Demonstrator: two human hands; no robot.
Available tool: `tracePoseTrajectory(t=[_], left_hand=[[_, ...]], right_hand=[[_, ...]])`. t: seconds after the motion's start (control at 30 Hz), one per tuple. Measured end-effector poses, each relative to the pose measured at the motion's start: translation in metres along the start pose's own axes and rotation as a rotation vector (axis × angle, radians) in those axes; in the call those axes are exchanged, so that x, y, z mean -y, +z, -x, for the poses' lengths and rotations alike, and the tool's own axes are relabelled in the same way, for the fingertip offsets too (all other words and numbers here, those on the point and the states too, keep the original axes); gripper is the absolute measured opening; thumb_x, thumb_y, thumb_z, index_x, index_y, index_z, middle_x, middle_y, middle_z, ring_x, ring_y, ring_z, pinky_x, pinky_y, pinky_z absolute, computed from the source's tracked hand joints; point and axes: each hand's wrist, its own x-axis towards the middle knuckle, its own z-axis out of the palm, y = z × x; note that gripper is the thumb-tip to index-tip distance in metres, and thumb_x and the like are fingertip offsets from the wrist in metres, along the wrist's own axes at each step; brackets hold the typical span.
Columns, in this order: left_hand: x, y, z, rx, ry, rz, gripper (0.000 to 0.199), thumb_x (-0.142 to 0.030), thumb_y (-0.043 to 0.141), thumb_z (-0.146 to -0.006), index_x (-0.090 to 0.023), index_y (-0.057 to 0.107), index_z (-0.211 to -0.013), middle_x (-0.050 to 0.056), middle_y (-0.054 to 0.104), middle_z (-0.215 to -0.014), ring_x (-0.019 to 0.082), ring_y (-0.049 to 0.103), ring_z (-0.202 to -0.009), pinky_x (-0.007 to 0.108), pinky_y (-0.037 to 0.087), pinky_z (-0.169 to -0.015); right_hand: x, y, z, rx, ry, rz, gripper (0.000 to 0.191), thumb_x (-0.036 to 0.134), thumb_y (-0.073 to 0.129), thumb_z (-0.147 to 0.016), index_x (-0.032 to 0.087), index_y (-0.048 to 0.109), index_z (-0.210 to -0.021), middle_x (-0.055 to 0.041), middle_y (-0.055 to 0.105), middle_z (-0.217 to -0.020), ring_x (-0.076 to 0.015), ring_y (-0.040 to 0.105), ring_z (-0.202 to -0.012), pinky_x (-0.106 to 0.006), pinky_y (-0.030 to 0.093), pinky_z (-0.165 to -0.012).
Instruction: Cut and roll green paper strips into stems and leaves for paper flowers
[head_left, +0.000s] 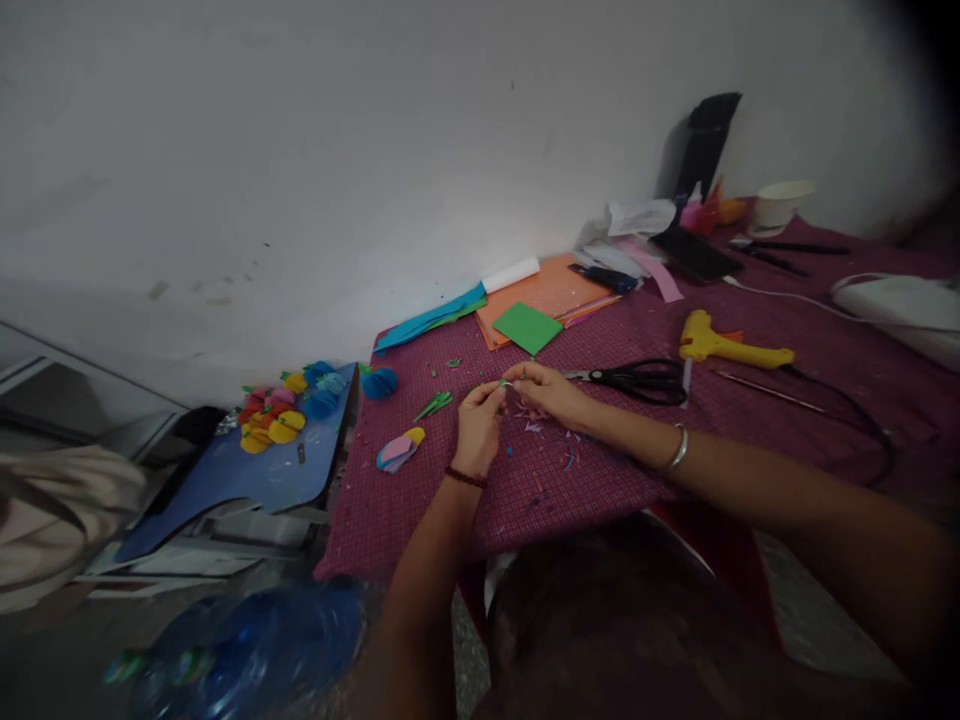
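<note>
Left hand (478, 432) and right hand (553, 393) have their fingers pinched on some tiny green-and-white bit (506, 383), scissors (643, 379) lying near the right forearm on the bench (405, 510).

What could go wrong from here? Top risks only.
1. The small piece at the fingertips of the left hand and right hand could slip and get lost among the paper scraps close by.
2. The scissors lie close beside the right forearm; a sideways move might knock them.
3. The blue paper ball sits near the table's left edge and might get nudged off.
</note>
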Motion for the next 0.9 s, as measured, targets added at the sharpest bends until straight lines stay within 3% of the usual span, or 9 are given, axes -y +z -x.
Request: tracePoseTrajectory(t=[0.23, 0.5, 0.77, 0.9], left_hand=[[0.0, 0.001, 0.003, 0.054, -0.032, 0.045, 0.019, -0.024, 0.075, -0.061, -0.014, 0.064, -0.073, -0.003, 0.059, -0.063, 0.006, 0.052, -0.056, 0.022, 0.039, -0.058], [0.0, 0.005, 0.006, 0.146, -0.047, -0.014, 0.02, -0.028, 0.074, -0.064, -0.015, 0.061, -0.073, -0.002, 0.06, -0.065, 0.009, 0.053, -0.056, 0.024, 0.041, -0.058], [0.002, 0.002, 0.003, 0.046, 0.054, -0.052, 0.015, -0.024, 0.073, -0.064, -0.015, 0.063, -0.071, -0.004, 0.055, -0.062, 0.006, 0.045, -0.056, 0.022, 0.032, -0.055], [-0.001, 0.003, 0.005, 0.086, -0.009, 0.028, 0.014, -0.023, 0.073, -0.064, -0.014, 0.062, -0.066, -0.004, 0.054, -0.061, 0.006, 0.045, -0.056, 0.022, 0.033, -0.056]], right_hand=[[-0.005, -0.002, -0.003, -0.016, -0.002, -0.008, 0.025, 0.035, 0.056, -0.078, 0.018, 0.056, -0.097, 0.0095, 0.047, -0.052, -0.0056, 0.035, -0.037, -0.018, 0.028, -0.037], [0.005, 0.003, 0.001, -0.019, 0.059, -0.088, 0.021, 0.032, 0.057, -0.076, 0.018, 0.056, -0.092, 0.0051, 0.057, -0.057, -0.0073, 0.047, -0.042, -0.018, 0.03, -0.039], [-0.005, -0.002, -0.004, -0.035, -0.058, 0.116, 0.023, 0.034, 0.054, -0.078, 0.018, 0.06, -0.093, 0.0079, 0.046, -0.052, -0.0074, 0.037, -0.04, -0.02, 0.029, -0.039], [-0.005, -0.002, -0.003, -0.051, -0.152, 0.269, 0.022, 0.03, 0.05, -0.081, 0.018, 0.062, -0.094, 0.0052, 0.051, -0.056, -0.0098, 0.042, -0.045, -0.022, 0.033, -0.045]])
